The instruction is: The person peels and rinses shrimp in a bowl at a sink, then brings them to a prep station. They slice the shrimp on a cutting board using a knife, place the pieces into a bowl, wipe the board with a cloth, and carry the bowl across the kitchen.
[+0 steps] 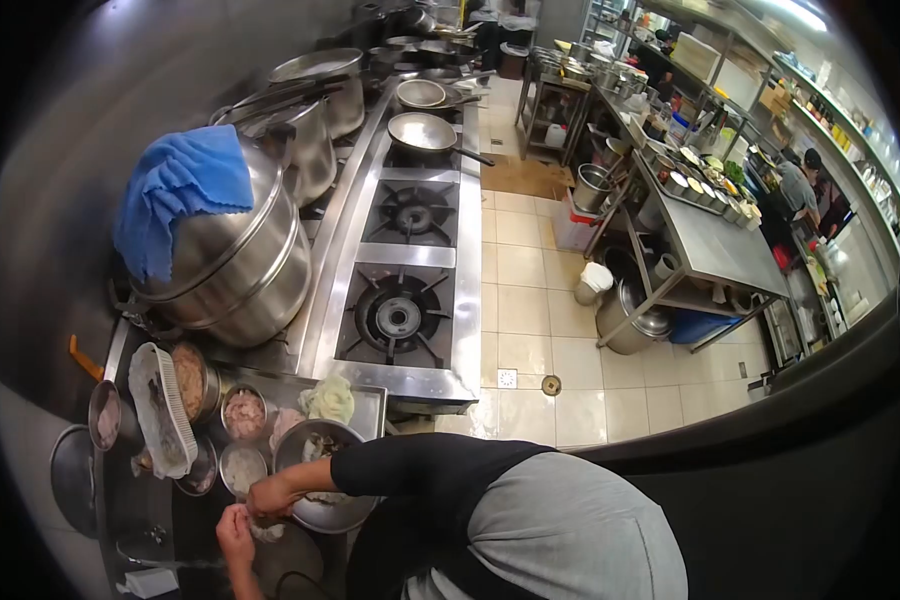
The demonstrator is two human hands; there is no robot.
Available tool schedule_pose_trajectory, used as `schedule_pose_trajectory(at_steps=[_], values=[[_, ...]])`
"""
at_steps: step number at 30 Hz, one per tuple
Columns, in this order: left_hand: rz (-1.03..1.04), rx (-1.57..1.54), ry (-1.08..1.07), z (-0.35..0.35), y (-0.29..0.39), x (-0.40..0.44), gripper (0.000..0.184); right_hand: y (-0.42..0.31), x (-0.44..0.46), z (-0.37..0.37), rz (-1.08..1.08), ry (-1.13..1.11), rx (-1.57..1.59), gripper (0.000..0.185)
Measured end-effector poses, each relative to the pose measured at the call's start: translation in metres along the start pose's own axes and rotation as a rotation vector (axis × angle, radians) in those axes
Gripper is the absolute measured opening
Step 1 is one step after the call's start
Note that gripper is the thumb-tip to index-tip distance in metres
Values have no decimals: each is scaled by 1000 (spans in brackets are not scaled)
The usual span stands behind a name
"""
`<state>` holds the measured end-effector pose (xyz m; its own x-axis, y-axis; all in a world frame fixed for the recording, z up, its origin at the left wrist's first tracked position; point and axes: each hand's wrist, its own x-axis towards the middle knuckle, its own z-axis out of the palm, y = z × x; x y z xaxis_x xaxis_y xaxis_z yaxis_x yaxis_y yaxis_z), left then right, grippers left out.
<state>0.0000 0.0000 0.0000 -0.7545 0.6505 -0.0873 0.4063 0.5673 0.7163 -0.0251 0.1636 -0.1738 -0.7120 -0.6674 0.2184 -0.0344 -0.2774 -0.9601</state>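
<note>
My right hand (273, 494), at the end of a black sleeve, reaches over the edge of a large metal bowl (342, 517) with dark and pale pieces in it. Its fingers are closed. Just below, my left hand (236, 536) is pinched shut, fingertips close to the right hand. What they hold is hidden or too small to name. A small whitish thing (267, 531) shows beside the hands. Close by is a small metal bowl of pale food (243, 468). Farther up are a bowl of pink raw meat (243, 413) and a pale green cloth-like bundle (328, 400).
A white ribbed plastic tray (173, 410) leans among more bowls. A big steel pot (255, 285) with a blue cloth (185, 195) stands beside the gas burners (398, 316). A frying pan (422, 133) sits farther back. Across the tiled floor (525, 310), a person (798, 190) stands near shelves.
</note>
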Motion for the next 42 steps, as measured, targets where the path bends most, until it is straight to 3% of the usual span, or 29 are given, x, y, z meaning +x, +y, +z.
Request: schedule_pose_trajectory(at_steps=[1,2,3,4,5,6,8,9,10,11,12,13,16,20,22,23,24,25,26,27,28,29,30,33,34,36,37,39,42], values=[[-56,-382,62,10,-13,0,17,-13,3,0,-172,-27,-383,27],[-111,-765,119,16,-23,-3,17,-46,-3,7,-172,-20,-385,27],[-95,-738,97,3,-29,-3,17,-110,-8,19,80,48,-263,27],[-82,-949,33,7,-35,-10,20,-147,-21,28,357,109,-128,27],[-68,-1159,-38,10,-41,-12,24,-156,-26,29,359,132,-134,27],[-61,-1162,-64,13,-43,-12,24,-160,-30,28,161,97,-407,28],[-231,-1077,-22,19,-44,-17,25,-155,-39,29,-129,58,-824,27],[-231,-1077,-57,16,-34,-22,25,-148,-36,28,-113,88,-826,27],[-186,-769,-125,10,-20,-29,37,-140,-32,25,-263,73,-937,26],[-125,-462,-191,11,-16,-28,66,-130,-30,19,-408,57,-1052,25],[-283,-800,-147,23,-45,-18,50,-127,-30,17,-419,58,-1159,21],[-371,-827,-107,23,-74,-27,47,-121,-34,15,-406,83,-1158,21],[-475,-828,-60,30,-42,-26,40,-142,-53,12,-530,169,-1532,17],[-490,-839,-52,24,-31,-26,33,-157,-69,8,-642,261,-1581,14],[-475,-858,-52,20,-25,-19,31,-159,-66,7,-602,242,-1644,14],[-461,-868,-39,19,-11,-18,30,-167,-71,7,-641,245,-1536,17],[-407,-839,-126,16,-8,-9,35,-165,-81,9,-498,317,-1354,20],[-351,-769,6,19,38,-2,36,-168,-86,11,-464,415,-1452,21],[-357,-938,71,15,43,5,34,-179,-92,0,-414,223,-1352,24],[-265,-848,158,16,5,6,34,-169,-92,-11,-410,197,-1190,25],[-317,-912,205,9,36,15,35,-160,-93,-23,-406,173,-1028,27],[-321,-977,159,5,58,18,35,-162,-98,-20,-380,284,-1102,20],[-332,-778,78,8,60,22,34,-176,-94,-13,-245,345,-1014,18],[-152,-368,176,33,59,32,29,-209,-89,-1,54,404,-843,20],[-165,-364,190,24,63,28,29,-218,-85,2,46,387,-835,20],[22,30,296,40,57,33,26,-212,-94,-5,74,345,-760,20],[-1,65,262,44,53,32,25,-209,-98,-8,106,352,-753,20],[28,122,257,52,56,30,24,-208,-99,-11,28,199,-1086,18],[-22,26,276,55,77,32,23,-220,-102,-15,58,121,-1176,19]])
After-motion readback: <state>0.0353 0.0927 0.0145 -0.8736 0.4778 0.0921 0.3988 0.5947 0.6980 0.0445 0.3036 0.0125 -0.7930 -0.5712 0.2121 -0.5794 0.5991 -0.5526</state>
